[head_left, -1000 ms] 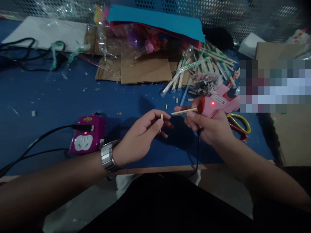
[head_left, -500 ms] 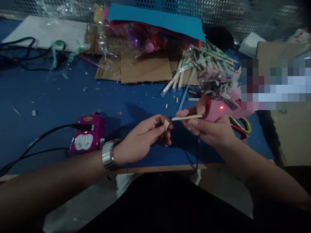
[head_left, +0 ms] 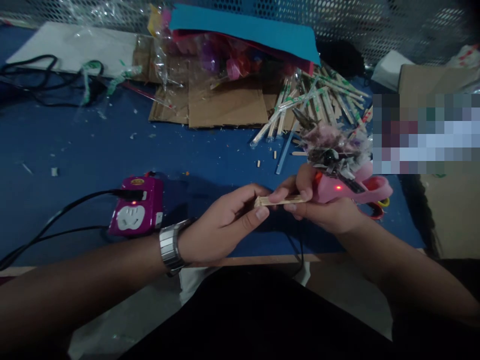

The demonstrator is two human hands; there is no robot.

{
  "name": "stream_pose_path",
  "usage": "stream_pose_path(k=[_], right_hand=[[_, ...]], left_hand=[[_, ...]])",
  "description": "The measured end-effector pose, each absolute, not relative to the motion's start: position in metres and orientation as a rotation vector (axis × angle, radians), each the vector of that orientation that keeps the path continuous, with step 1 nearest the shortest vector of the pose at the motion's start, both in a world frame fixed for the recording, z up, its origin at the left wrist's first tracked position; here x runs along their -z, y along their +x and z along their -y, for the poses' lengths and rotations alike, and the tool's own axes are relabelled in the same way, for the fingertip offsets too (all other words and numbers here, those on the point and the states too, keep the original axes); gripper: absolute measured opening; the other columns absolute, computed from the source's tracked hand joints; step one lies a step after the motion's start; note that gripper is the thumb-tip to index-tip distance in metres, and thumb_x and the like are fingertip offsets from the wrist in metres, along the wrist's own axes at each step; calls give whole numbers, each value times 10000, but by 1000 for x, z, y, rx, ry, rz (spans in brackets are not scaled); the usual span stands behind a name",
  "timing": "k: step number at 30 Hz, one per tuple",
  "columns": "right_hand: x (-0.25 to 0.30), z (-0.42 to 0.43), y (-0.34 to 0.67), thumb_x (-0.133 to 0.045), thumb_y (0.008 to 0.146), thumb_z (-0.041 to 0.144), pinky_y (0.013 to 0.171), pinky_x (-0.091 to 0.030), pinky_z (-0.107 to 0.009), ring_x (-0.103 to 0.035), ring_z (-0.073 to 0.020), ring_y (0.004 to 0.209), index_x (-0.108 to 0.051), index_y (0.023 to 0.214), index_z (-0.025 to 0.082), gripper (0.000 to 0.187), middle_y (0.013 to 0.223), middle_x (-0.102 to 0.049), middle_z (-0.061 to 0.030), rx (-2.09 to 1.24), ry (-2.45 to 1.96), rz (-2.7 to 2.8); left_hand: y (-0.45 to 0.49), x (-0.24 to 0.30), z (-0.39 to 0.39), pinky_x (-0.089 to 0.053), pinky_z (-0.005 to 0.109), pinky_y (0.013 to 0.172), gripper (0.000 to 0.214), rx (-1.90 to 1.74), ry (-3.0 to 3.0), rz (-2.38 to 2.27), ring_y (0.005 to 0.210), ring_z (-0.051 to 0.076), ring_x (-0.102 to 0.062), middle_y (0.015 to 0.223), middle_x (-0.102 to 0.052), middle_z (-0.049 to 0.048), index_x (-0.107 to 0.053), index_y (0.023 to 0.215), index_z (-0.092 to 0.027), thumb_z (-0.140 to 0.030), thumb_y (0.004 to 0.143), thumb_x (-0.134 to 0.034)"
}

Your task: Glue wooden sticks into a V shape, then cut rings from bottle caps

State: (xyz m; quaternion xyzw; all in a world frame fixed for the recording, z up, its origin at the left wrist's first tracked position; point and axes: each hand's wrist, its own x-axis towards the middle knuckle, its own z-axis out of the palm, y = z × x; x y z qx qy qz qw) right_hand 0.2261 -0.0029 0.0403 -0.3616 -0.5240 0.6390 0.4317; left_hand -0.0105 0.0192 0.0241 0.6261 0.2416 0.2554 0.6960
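Observation:
My left hand, with a metal watch on its wrist, pinches short wooden stick pieces between thumb and fingers. My right hand is closed on thin wooden sticks, whose left ends meet the pieces at the left fingertips. Also held in the right hand is a pink hot glue gun with a lit red light. A crumpled grey and clear clump covers part of the gun. Where the sticks and pieces touch is partly hidden by fingers.
A purple power socket with a black plug stands left. Wrapped chopsticks and cardboard lie at the back, below blue sheets. Beside the right hand are scissors. A clear glue stick and small wood bits lie ahead.
My right hand has come down and left with the glue gun, bringing its stick up against the pieces in my left hand. The two hands were apart before.

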Motion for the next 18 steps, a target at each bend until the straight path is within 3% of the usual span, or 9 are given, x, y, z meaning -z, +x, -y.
stream_pose_path(k=[6, 10, 14, 18], right_hand=[[-39, 3, 220, -757, 941, 119, 929, -669, -393, -810, -182, 936, -587, 816, 263, 256, 1019, -828, -7, -1608, -823, 1292], [-40, 4, 218, -788, 930, 148, 975, -669, -457, -824, -230, 1032, -593, 787, 267, 269, 1079, -845, -18, -1555, -881, 1306], [-40, 6, 216, -816, 904, 137, 1022, -660, -460, -820, -214, 1068, -607, 812, 269, 263, 1090, -847, -1, -1583, -889, 1303], [-40, 6, 213, -858, 876, 176, 1013, -667, -450, -817, -214, 1065, -612, 815, 261, 267, 1088, -844, -6, -1516, -953, 1245]], left_hand=[[-13, -27, -19, -447, 259, 746, 261, -588, 1617, -608, 822, 147, -554, 924, -603, 20, -623, 1167, -193, -429, 1110, -527], [-13, -28, -18, -457, 261, 776, 237, -620, 1721, -650, 835, 136, -592, 957, -647, 14, -623, 1184, -197, -377, 1135, -476], [-12, -28, -17, -468, 282, 810, 258, -616, 1782, -664, 903, 154, -638, 1030, -679, 35, -621, 1189, -197, -367, 1148, -432], [-12, -28, -19, -420, 293, 720, 272, -653, 1853, -676, 771, 149, -570, 874, -614, 14, -588, 1005, -191, -367, 1143, -433]])
